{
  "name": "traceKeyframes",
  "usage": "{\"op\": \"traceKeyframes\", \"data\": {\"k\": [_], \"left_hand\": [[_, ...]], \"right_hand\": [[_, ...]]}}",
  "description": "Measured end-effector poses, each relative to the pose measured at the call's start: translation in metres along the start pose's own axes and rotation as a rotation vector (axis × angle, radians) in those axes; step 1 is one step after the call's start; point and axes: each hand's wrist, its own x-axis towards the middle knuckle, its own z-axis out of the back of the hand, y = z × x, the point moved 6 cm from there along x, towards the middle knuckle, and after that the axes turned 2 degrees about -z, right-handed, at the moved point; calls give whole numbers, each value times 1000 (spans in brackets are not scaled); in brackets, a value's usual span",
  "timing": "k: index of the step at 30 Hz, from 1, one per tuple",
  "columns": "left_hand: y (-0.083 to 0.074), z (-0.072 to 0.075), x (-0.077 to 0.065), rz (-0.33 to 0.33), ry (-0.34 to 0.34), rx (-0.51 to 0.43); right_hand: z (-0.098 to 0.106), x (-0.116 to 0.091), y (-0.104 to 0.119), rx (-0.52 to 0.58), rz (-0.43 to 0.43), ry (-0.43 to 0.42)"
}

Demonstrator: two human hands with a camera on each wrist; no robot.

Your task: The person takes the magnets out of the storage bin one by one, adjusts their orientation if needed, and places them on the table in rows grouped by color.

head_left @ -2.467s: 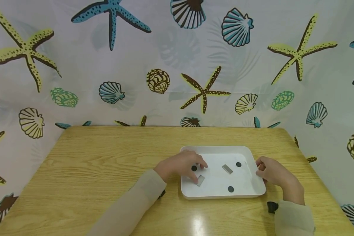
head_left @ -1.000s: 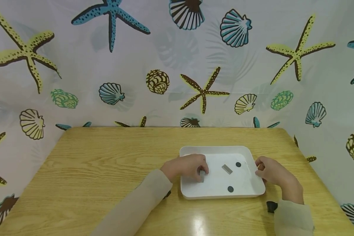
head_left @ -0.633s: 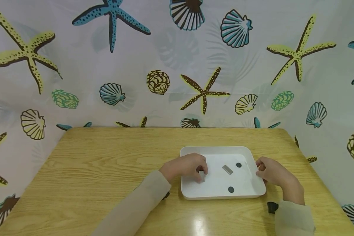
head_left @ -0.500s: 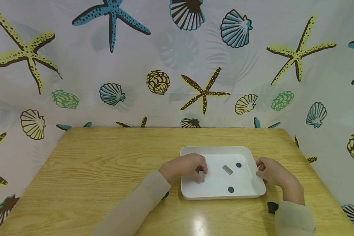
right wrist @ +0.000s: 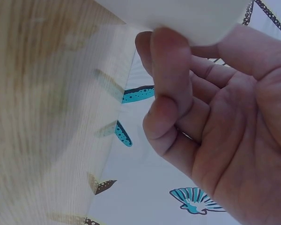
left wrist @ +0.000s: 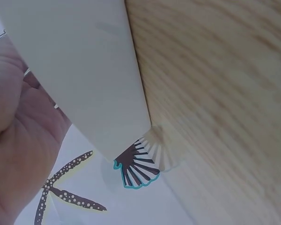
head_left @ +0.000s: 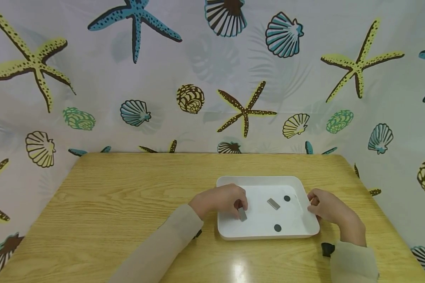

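Note:
Inside the white tray (head_left: 258,237), my left hand (head_left: 224,199) pinches a small grey rectangular bar (head_left: 242,214) between thumb and fingers near the tray's left end. The left wrist view shows the palm of the left hand (left wrist: 23,126) behind the tray's outer wall (left wrist: 84,79); its fingertips are hidden. My right hand (head_left: 329,208) grips the tray at its right edge. In the right wrist view, curled fingers (right wrist: 171,70) touch the tray's outer side (right wrist: 192,18). A second grey bar (head_left: 273,204) lies flat in the middle of the tray.
Two black discs lie in the tray: an upper one (head_left: 287,198) near the second bar and a lower one (head_left: 278,228) by the front wall. The tray stands on a wooden table (head_left: 127,188). A cloth (head_left: 198,51) printed with shells and starfish hangs behind.
The left hand's fingers have closed on the left grey bar, which has turned. A black disc seen beside that hand earlier is now out of sight. The right hand stays at the tray's edge.

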Motion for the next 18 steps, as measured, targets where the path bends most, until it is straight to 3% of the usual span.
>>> {"op": "traceKeyframes", "data": {"k": [10,18], "left_hand": [[-1,-1,0,-7,0,0],[0,6,-3,-16,-40,16]], "right_hand": [[-1,0,0,2,7,3],[0,-1,1,5,0,1]]}}
